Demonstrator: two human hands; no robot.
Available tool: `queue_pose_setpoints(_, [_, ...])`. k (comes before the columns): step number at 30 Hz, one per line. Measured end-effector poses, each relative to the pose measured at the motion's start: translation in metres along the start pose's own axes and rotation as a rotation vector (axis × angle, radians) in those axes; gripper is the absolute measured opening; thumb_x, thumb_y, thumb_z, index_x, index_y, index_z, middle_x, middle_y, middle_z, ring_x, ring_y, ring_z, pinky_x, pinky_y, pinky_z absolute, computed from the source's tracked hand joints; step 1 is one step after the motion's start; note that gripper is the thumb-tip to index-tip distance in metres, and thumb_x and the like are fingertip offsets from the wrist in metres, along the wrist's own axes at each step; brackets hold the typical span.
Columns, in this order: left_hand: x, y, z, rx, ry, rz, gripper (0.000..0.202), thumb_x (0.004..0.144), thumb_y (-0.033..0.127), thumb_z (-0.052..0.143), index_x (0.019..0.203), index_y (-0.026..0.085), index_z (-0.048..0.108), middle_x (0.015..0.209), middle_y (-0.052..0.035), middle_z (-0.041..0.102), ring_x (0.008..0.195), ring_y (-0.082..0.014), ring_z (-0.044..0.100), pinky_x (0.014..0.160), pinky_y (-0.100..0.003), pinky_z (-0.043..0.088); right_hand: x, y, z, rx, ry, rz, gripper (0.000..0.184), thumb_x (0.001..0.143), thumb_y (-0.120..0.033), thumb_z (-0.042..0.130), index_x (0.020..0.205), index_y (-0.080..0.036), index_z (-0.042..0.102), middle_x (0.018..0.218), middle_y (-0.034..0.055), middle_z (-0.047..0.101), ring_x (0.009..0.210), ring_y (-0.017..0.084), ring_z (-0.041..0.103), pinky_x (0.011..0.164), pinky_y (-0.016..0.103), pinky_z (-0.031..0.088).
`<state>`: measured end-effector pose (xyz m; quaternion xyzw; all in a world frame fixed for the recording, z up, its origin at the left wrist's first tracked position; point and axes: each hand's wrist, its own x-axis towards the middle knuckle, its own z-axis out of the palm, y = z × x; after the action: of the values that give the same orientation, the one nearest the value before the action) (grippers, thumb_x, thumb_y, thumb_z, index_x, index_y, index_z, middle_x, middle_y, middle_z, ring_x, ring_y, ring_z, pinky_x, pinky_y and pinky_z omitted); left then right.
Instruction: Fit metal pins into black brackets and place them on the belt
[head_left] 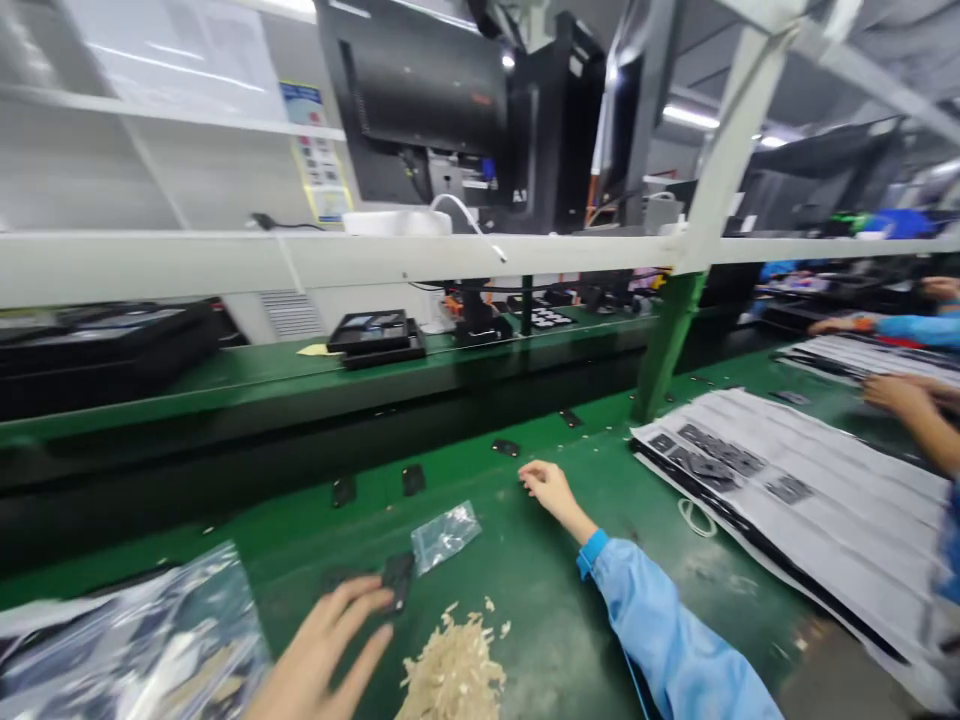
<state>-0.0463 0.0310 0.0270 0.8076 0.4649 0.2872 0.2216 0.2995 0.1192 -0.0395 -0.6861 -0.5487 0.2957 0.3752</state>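
My left hand (330,640), blurred by motion, reaches over the green bench with its fingers apart. Its fingertips are at the edge of a small flat black part (399,580); whether they touch it I cannot tell. Farther right, my right hand (551,492) comes out of a blue sleeve, fingers drawn together; anything between them is too small to make out. Just beyond it lies another black part (506,448). A clear plastic bag (446,535) lies flat between the hands. Nearer to me is a heap of small beige strips (456,672).
Black parts (413,480) lie spaced along the bench's far side. Plastic bags with contents (165,640) fill the left corner. White sheets carrying black pieces (810,500) are stacked at right, near another person's hand (904,400). A green post (671,340) and a shelf (300,365) stand behind.
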Motion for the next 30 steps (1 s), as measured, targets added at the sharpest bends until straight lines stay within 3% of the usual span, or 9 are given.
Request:
queue_pose_setpoints(3, [0.069, -0.025, -0.028, 0.069, -0.116, -0.175, 0.019, 0.078, 0.037, 0.056, 0.091, 0.027, 0.066, 0.101, -0.0022, 0.067, 0.103, -0.0222, 0.059, 0.095, -0.032, 0.04, 0.045, -0.013, 0.007, -0.138, 0.029, -0.016, 0.025, 0.09, -0.028, 0.053, 0.111, -0.015, 0.055, 0.112, 0.0076, 0.057, 0.093, 0.019, 0.059, 0.079, 0.039, 0.05])
queue_pose_setpoints(5, [0.116, -0.043, -0.028, 0.085, -0.104, -0.363, 0.012, 0.075, 0.032, 0.06, 0.082, 0.023, 0.065, 0.095, -0.0027, 0.069, 0.098, -0.0217, 0.061, 0.09, -0.029, 0.042, 0.067, -0.018, 0.012, -0.215, 0.084, 0.005, 0.028, 0.09, -0.028, 0.054, 0.114, -0.016, 0.054, 0.117, 0.0084, 0.055, 0.098, 0.021, 0.057, 0.082, 0.041, 0.049])
queue_pose_setpoints(9, [0.183, -0.071, 0.012, 0.153, -0.083, -0.574, 0.018, 0.075, 0.035, 0.064, 0.076, 0.017, 0.063, 0.083, -0.0078, 0.068, 0.088, -0.023, 0.064, 0.081, -0.032, 0.046, 0.093, -0.015, 0.018, -0.288, 0.172, 0.092, 0.031, 0.089, -0.028, 0.055, 0.117, -0.015, 0.052, 0.12, 0.009, 0.053, 0.102, 0.023, 0.055, 0.084, 0.044, 0.047])
queue_pose_setpoints(12, [0.209, -0.078, 0.056, 0.169, -0.071, -0.674, 0.029, 0.083, 0.037, 0.057, 0.098, 0.013, 0.06, 0.103, -0.0078, 0.062, 0.096, -0.0206, 0.059, 0.085, -0.041, 0.046, 0.104, -0.005, 0.017, -0.256, 0.192, 0.148, 0.03, 0.089, -0.028, 0.055, 0.116, -0.015, 0.053, 0.119, 0.0089, 0.053, 0.102, 0.023, 0.055, 0.085, 0.044, 0.047])
queue_pose_setpoints(16, [0.232, -0.074, 0.093, 0.097, -0.039, -0.77, 0.034, 0.086, 0.03, 0.055, 0.116, 0.015, 0.052, 0.119, -0.0096, 0.054, 0.103, -0.0228, 0.055, 0.086, -0.044, 0.046, 0.11, 0.01, 0.011, -0.088, 0.179, 0.179, 0.029, 0.089, -0.028, 0.055, 0.115, -0.015, 0.053, 0.118, 0.0086, 0.054, 0.101, 0.023, 0.056, 0.084, 0.043, 0.048])
queue_pose_setpoints(22, [0.24, -0.071, 0.092, -0.243, -0.049, -0.796, 0.03, 0.087, 0.03, 0.053, 0.113, 0.015, 0.053, 0.112, -0.0081, 0.057, 0.095, -0.0201, 0.059, 0.079, -0.04, 0.05, 0.105, 0.01, 0.006, 0.466, 0.091, 0.106, 0.024, 0.089, -0.029, 0.055, 0.106, -0.013, 0.057, 0.105, 0.0065, 0.06, 0.088, 0.019, 0.061, 0.075, 0.037, 0.051])
queue_pose_setpoints(26, [0.227, -0.041, 0.078, -0.555, -0.017, -0.689, 0.033, 0.084, 0.033, 0.057, 0.11, 0.013, 0.057, 0.101, -0.0082, 0.063, 0.081, -0.0153, 0.062, 0.067, -0.028, 0.05, 0.093, -0.023, -0.004, 0.88, -0.048, -0.006, 0.023, 0.08, -0.036, 0.063, 0.088, -0.014, 0.064, 0.09, 0.0074, 0.067, 0.078, 0.017, 0.064, 0.073, 0.032, 0.051])
queue_pose_setpoints(30, [0.201, 0.012, 0.048, -0.785, 0.039, -0.504, 0.041, 0.076, 0.037, 0.065, 0.113, 0.022, 0.059, 0.109, -0.0065, 0.065, 0.086, -0.0128, 0.063, 0.06, -0.017, 0.044, 0.058, -0.084, -0.013, 1.115, -0.239, -0.12, 0.027, 0.078, -0.038, 0.064, 0.089, -0.014, 0.067, 0.098, 0.0126, 0.068, 0.089, 0.022, 0.064, 0.082, 0.038, 0.049])
